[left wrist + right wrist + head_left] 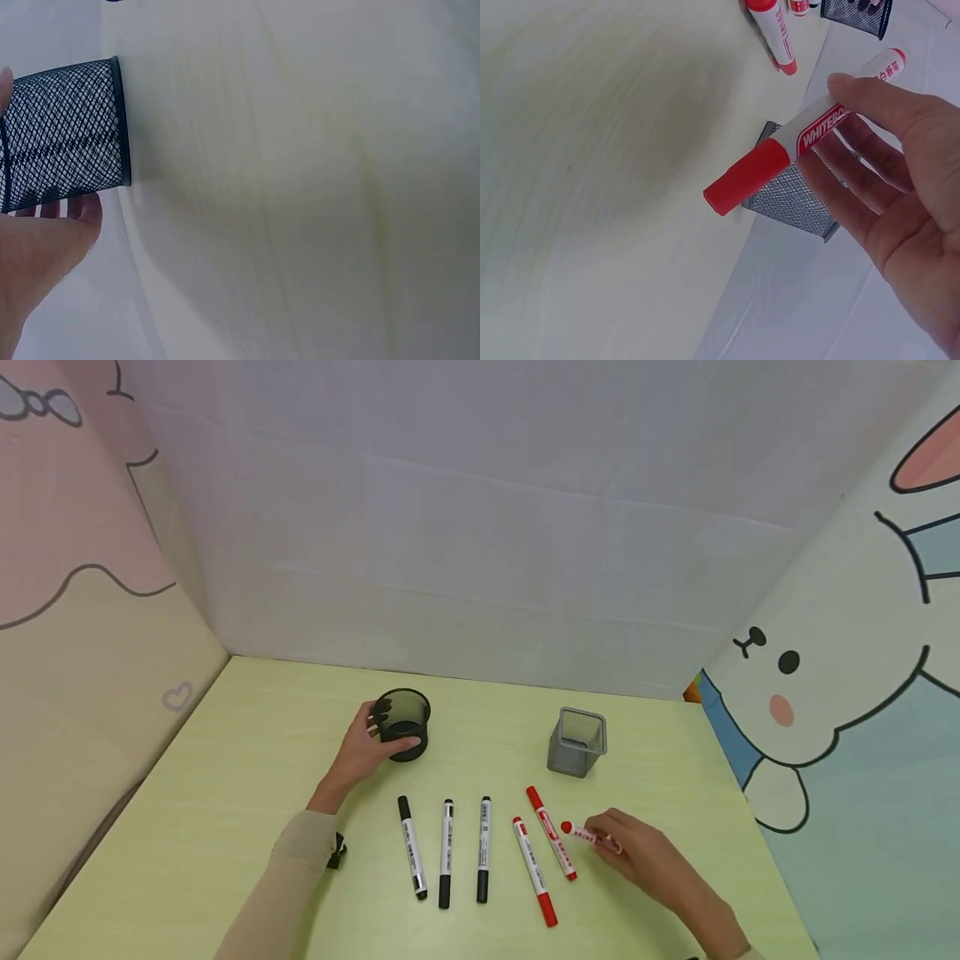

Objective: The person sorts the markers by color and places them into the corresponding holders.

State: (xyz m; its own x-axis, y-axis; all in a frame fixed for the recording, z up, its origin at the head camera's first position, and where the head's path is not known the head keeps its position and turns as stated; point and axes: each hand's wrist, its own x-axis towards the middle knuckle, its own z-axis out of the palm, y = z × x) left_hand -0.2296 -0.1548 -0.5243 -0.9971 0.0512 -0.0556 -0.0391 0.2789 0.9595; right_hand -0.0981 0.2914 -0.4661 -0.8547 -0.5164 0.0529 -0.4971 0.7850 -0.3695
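My left hand (363, 752) grips a round black mesh pen cup (422, 735), fingers along its far left side and thumb across its front. The left wrist view shows the mesh wall (64, 135) between thumb and fingers; whether its base touches the table I cannot tell. At the right, my right hand (637, 852) pinches a red-capped whiteboard marker (757, 176) between thumb and fingers, its cap pointing away from the hand. Left of that hand lie two red markers (551, 832). Three black markers (446, 852) lie in a row farther left.
A square grey mesh pen cup (572, 756) stands behind the red markers. Pale yellow-green table (247, 760) lies under everything. A white sheet (465, 527) rises along its back edge, with cartoon-printed cloths at both sides.
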